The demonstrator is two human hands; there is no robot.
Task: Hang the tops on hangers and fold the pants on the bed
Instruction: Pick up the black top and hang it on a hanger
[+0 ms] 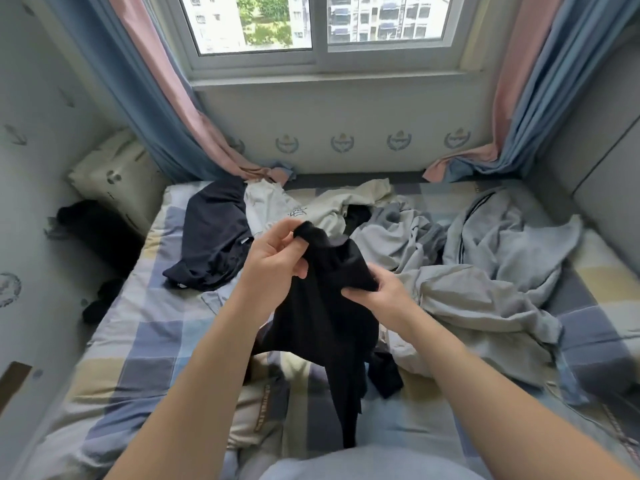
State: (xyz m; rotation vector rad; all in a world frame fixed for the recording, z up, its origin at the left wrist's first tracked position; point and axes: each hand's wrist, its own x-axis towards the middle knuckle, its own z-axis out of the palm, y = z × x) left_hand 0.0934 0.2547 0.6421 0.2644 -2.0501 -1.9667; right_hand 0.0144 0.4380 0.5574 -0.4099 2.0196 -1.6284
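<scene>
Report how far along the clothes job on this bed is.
Done: nothing visibly; no hanger or folded piece shows. In hand: the left hand and right hand hold a crumpled black fabric garment above the checked bedsheet. Left: the rumpled dark navy garment, cream printed top and grey fabric heap lie unsorted.

Checked bed (138,341) bears crumpled clothes (485,289), perhaps pants.

Bright daylight from the window (318,26); soft shadows, wide-angle bending and blur at edges
</scene>
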